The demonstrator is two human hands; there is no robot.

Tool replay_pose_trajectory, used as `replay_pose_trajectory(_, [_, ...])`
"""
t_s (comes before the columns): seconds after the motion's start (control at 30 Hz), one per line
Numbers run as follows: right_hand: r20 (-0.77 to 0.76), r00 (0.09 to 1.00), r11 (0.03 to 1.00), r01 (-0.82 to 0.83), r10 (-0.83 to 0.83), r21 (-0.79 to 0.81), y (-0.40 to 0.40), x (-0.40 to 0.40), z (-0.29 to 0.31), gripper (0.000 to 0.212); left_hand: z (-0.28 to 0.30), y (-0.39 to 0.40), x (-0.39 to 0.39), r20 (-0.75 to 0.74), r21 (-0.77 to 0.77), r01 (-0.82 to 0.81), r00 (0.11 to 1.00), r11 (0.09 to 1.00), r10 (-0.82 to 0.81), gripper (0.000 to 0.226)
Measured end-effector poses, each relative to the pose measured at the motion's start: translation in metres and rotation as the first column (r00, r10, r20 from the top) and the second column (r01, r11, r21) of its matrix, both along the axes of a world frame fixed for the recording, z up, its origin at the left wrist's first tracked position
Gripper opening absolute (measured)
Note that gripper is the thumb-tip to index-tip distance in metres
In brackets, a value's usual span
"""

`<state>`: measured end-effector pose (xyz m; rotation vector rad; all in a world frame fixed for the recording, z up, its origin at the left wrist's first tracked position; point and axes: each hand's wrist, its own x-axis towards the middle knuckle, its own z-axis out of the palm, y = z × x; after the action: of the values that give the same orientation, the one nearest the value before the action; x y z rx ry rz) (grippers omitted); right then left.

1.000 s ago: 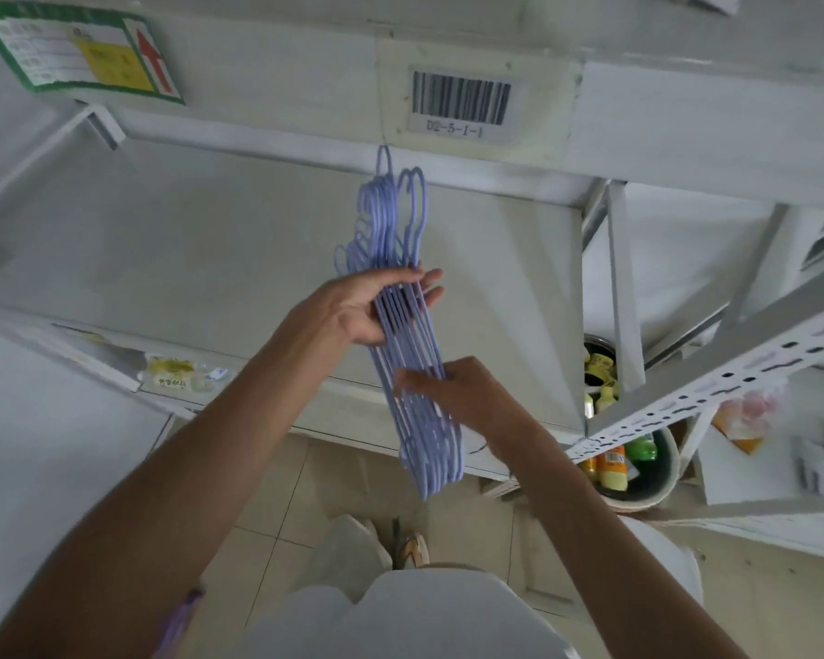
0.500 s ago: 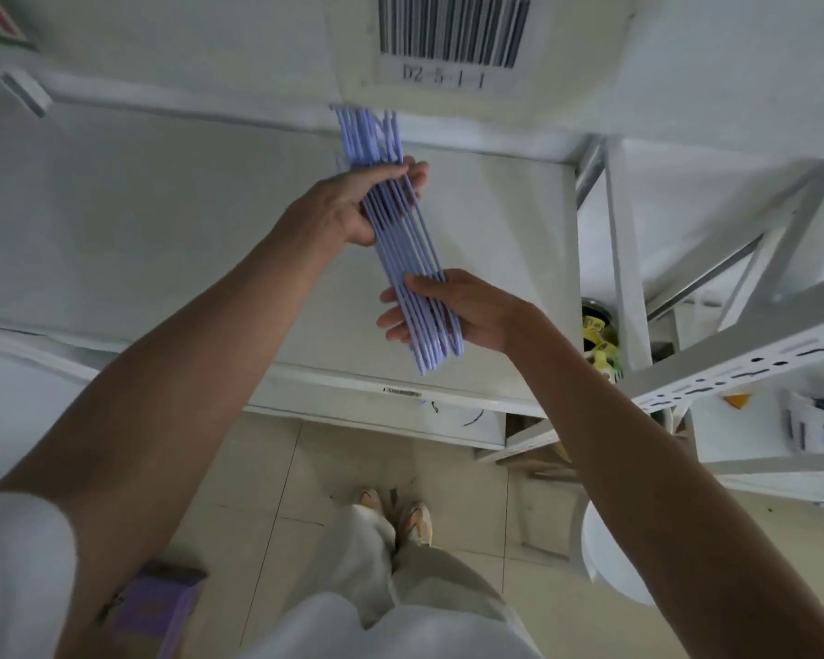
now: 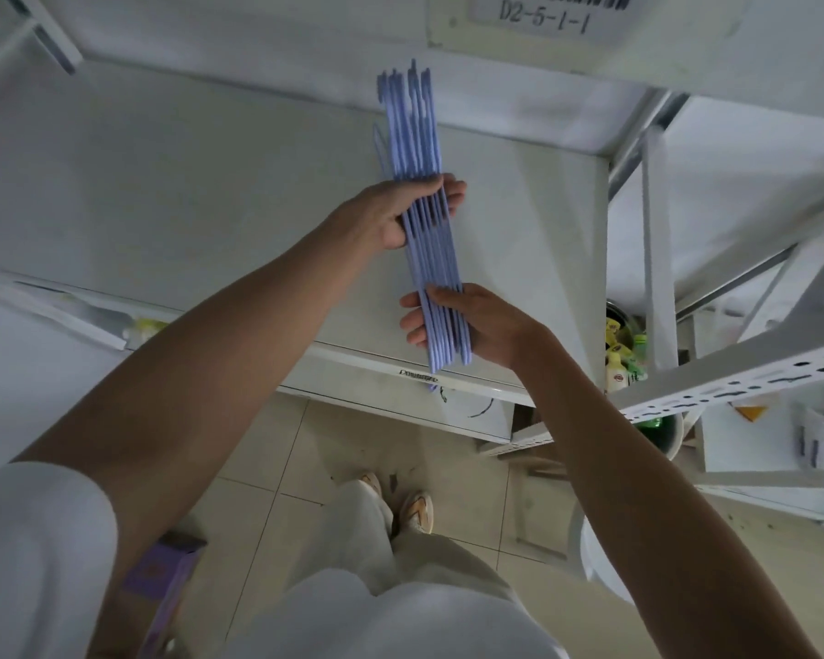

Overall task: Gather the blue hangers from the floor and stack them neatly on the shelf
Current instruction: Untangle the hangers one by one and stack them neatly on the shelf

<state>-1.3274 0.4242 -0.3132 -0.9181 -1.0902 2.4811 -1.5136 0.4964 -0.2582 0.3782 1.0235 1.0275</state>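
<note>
Head view, looking down along both bare forearms toward white shelving. Bundle of blue hangers (image 3: 424, 221) held edge-on and nearly upright in front of a white shelf board (image 3: 163, 192), upper ends reaching up close under the edge of the shelf above, beside a barcode label (image 3: 545, 14) marked D2-5-1-1. Left hand (image 3: 400, 214) wrapped around the middle of the bundle, thumb on the near side, fingertips (image 3: 455, 192) curled over the far side. Right hand (image 3: 467, 325) clamped on the lower part of the bundle, fingers across the rods, lower ends sticking out just below the palm. Further down, beige tiled floor (image 3: 353, 449), light trousers and two pale shoes (image 3: 403, 504). At right, a perforated white rack upright (image 3: 733, 387), with bottles (image 3: 621, 361) in a round tub behind it. At lower left, a purple box (image 3: 163, 577) near the sleeve.
</note>
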Motion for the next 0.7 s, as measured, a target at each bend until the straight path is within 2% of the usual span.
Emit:
replay_pose_trajectory(0.23, [0.005,0.999,0.998,-0.052,0.052,0.023,-0.003,0.007,-0.008,0.033,-0.021,-0.013,0.000,0.090,0.131,0.017,0.996,0.991,-0.029,0.019])
replay_pose_trajectory(0.4, [-0.106,0.994,1.000,-0.007,0.005,-0.019,-0.004,-0.006,-0.006,0.030,-0.011,0.000,-0.004,0.048,0.144,0.056,0.997,0.988,-0.063,0.023])
replay_pose_trajectory(0.53, [-0.059,0.997,0.998,-0.049,0.046,-0.047,-0.006,0.004,-0.015,0.024,-0.019,0.000,0.019,0.017,0.197,0.065,0.997,0.978,-0.070,0.021])
replay_pose_trajectory(0.7, [-0.096,0.994,0.995,-0.058,0.050,-0.084,-0.004,0.023,-0.027,0.022,-0.040,0.001,0.043,0.006,0.278,0.038,0.999,0.960,-0.041,0.017])
